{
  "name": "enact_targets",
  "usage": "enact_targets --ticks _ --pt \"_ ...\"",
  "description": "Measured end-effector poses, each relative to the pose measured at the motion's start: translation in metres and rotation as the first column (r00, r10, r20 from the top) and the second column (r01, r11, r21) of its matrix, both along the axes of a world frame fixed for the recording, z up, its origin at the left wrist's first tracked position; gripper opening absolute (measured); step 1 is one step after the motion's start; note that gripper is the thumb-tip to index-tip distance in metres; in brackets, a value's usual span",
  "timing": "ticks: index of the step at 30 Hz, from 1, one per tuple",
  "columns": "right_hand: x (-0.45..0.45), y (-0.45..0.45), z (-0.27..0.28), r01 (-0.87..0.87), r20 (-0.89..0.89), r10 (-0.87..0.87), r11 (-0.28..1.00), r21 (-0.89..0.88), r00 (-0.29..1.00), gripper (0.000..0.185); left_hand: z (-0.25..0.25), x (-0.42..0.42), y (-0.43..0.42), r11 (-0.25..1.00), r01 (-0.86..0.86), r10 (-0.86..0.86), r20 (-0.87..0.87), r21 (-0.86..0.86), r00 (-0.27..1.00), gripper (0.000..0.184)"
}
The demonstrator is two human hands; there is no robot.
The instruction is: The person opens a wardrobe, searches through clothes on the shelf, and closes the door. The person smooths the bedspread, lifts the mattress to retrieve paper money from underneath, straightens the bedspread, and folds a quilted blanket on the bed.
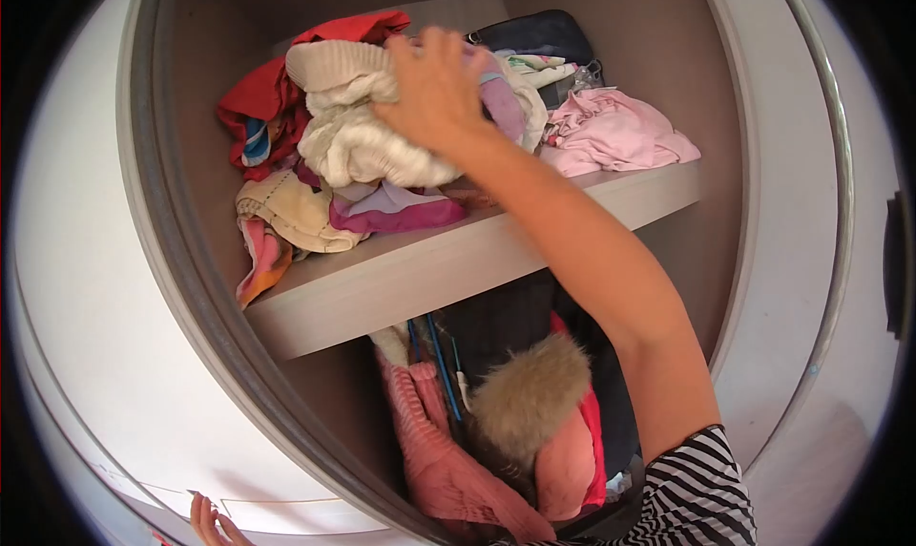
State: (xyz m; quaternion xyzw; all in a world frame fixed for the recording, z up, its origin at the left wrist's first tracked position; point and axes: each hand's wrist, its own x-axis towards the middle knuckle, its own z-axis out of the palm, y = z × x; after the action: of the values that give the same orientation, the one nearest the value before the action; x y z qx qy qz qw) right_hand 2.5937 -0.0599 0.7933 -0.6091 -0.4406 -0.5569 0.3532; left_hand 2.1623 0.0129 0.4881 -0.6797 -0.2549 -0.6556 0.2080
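Observation:
My right hand (437, 86) reaches onto the upper shelf, its fingers bent over a cream knit sweater (367, 145) with a ribbed edge. Its fingertips are slightly blurred. Under and around the sweater lie a red garment (256, 97), a beige cloth (291, 207), a purple-edged cloth (401, 212) and a lilac cloth (503, 107). At the lower left edge, only the fingers of my left hand (212, 524) show, a little apart and holding nothing visible, in front of the white cabinet front.
A pink cloth (620, 131) and a dark bag (534, 38) lie on the shelf (477, 269) at the right. Beneath it, a pink garment (448, 470) and a furry trim (534, 393) hang by blue hangers (442, 365). Side walls frame the opening.

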Motion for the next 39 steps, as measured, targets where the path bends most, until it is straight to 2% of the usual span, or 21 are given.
enact_targets --ticks 1,2,4,5,8,10,12,13,14,17,19,21,24,28,31,33,34,35,36,38,39 --pt "0.006 -0.008 0.001 0.101 0.044 -0.114 0.968 0.23 0.993 0.078 -0.002 -0.001 0.001 1.0 0.015 -0.015 0.008 0.015 1.0 0.022" --pt "0.015 -0.01 0.003 0.103 0.045 -0.117 0.968 0.228 0.992 0.078 -0.004 -0.001 0.002 0.999 0.031 -0.032 0.015 0.031 0.999 0.023" --pt "0.035 -0.008 0.007 0.087 -0.263 -0.04 0.981 0.172 0.964 0.106 -0.005 -0.002 0.003 0.999 0.025 -0.025 -0.004 0.035 1.0 0.024" --pt "0.038 -0.008 0.01 -0.005 -0.475 0.006 1.0 0.004 0.88 0.116 -0.008 0.0 0.003 0.999 0.045 -0.045 0.038 -0.019 0.998 0.024" --pt "0.036 -0.004 -0.003 -0.179 -0.478 0.085 0.972 -0.155 0.874 0.115 -0.006 0.005 0.0 0.999 0.037 -0.035 0.044 -0.039 0.998 0.025" --pt "0.027 0.001 -0.009 -0.125 -0.393 0.043 0.974 -0.187 0.919 0.104 -0.006 0.008 -0.001 1.0 0.006 -0.006 0.008 -0.008 1.0 0.025" --pt "0.018 0.005 -0.013 -0.092 -0.055 0.083 0.98 -0.176 0.995 0.096 -0.008 0.012 0.0 0.996 0.08 -0.079 0.034 -0.024 0.996 0.024" --pt "0.015 0.006 -0.014 -0.093 -0.135 0.064 0.971 -0.22 0.989 0.082 -0.008 0.014 0.0 0.996 0.085 -0.084 0.03 -0.025 0.996 0.024" --pt "0.014 0.007 -0.017 -0.09 -0.138 0.061 0.971 -0.221 0.989 0.082 -0.008 0.016 -0.001 0.995 0.098 -0.097 0.029 -0.034 0.995 0.023" --pt "0.008 0.011 -0.023 -0.069 -0.033 0.064 0.983 -0.17 0.997 0.072 -0.012 0.019 -0.003 0.99 0.114 -0.111 0.037 -0.088 0.993 0.022" --pt "0.001 0.017 -0.029 0.038 0.118 -0.03 0.997 -0.071 0.993 0.055 -0.013 0.019 -0.005 0.984 0.117 -0.112 0.045 -0.133 0.993 0.021" --pt "-0.01 0.027 -0.034 0.038 0.213 -0.028 0.998 -0.045 0.977 0.053 -0.013 0.021 -0.009 0.992 0.079 -0.078 0.006 -0.096 0.997 0.02" --pt "-0.038 0.05 -0.042 -0.094 0.421 0.086 0.996 -0.003 0.903 0.043 -0.014 0.019 -0.008 0.989 0.106 -0.105 0.015 -0.103 0.994 0.019" --pt "-0.059 0.06 -0.039 -0.151 0.463 0.193 0.98 -0.126 0.865 0.046 -0.016 0.016 -0.013 0.988 0.08 -0.081 0.002 -0.129 0.997 0.019" --pt "-0.052 0.055 -0.027 -0.157 0.364 0.264 0.941 -0.299 0.893 0.054 -0.017 0.019 -0.016 0.977 0.154 -0.15 0.039 -0.148 0.988 0.019" --pt "-0.045 0.047 -0.023 -0.245 0.177 0.345 0.872 -0.423 0.922 0.064 -0.006 0.038 -0.026 0.99 0.119 -0.12 -0.008 -0.073 0.993 0.019" --pt "-0.045 0.044 -0.023 -0.243 0.178 0.344 0.872 -0.425 0.922 0.064 -0.012 0.039 -0.019 0.98 0.186 -0.192 -0.087 -0.074 0.977 0.028" --pt "-0.045 0.04 -0.022 -0.256 0.109 0.341 0.849 -0.462 0.934 0.067 -0.009 0.05 -0.022 0.955 0.258 -0.265 -0.032 -0.145 0.964 0.025" --pt "-0.046 0.037 -0.02 -0.274 0.038 0.336 0.824 -0.495 0.941 0.071 -0.003 0.062 -0.029 0.921 0.329 -0.332 0.025 -0.21 0.943 0.023" --pt "-0.048 0.033 -0.02 -0.278 0.015 0.33 0.817 -0.505 0.944 0.074 0.038 0.101 -0.049 0.938 0.329 -0.332 -0.018 -0.106 0.943 0.02" --pt "-0.05 0.032 -0.021 -0.281 -0.006 0.324 0.808 -0.518 0.946 0.077 0.064 0.116 -0.059 0.933 0.357 -0.359 -0.15 -0.04 0.921 0.029"
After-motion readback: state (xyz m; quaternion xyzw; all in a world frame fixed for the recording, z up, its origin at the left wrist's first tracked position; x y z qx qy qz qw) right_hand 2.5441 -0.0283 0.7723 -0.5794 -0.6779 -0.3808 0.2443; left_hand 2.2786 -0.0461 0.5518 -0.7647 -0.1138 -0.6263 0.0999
